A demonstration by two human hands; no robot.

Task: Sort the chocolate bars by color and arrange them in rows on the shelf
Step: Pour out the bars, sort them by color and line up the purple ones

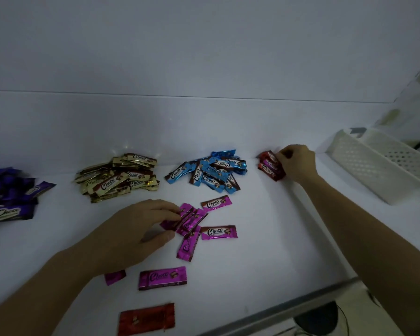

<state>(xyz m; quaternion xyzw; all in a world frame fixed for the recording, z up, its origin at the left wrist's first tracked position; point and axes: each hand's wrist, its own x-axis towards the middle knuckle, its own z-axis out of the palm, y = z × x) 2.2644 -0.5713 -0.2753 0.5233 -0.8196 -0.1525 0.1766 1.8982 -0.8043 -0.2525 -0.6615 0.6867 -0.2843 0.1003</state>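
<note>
On the shelf [264, 238], from your far left, the purple pile [7, 197] and gold pile [117, 178] lie jumbled. Your left hand [136, 229] pinches a cluster of magenta bars [192, 220], their long axes running diagonally from near-left to far-right. Behind sits the blue pile [211, 172], and further right your right hand [296, 163] grips stacked red bars [268, 166] by the back wall, slanting from far-left to near-right, near the white basket [364, 173].
</note>
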